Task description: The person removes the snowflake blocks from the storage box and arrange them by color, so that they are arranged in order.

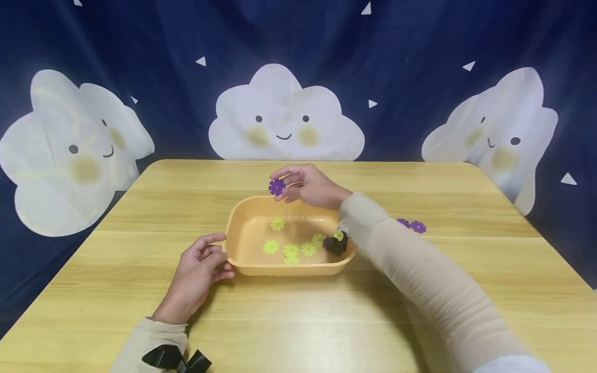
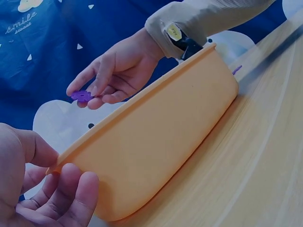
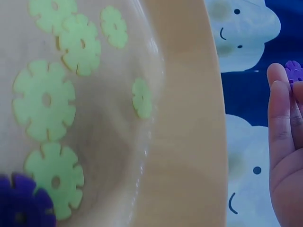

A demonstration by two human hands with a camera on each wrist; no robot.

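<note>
Between its thumb and fingertips, my right hand (image 1: 313,185) pinches a purple snowflake disc (image 1: 276,187) above the far rim of an orange plastic basin (image 1: 289,270). The disc appears nearly edge-on in the left wrist view. At the basin's left end my left hand (image 1: 199,272) grips the rim, thumb and fingers on either side of the wall. Several yellow-green snowflake discs (image 1: 271,247) lie flat on the basin's floor. One purple disc (image 3: 21,203) shows inside the basin at the corner of the right wrist view; from the head it is partly hidden by the right wrist's black strap.
Two more purple discs (image 1: 418,227) lie on the wooden table (image 1: 298,321) right of the basin, partly behind the right sleeve (image 1: 420,269). A dark blue curtain with white clouds (image 1: 286,114) hangs behind the table's far edge.
</note>
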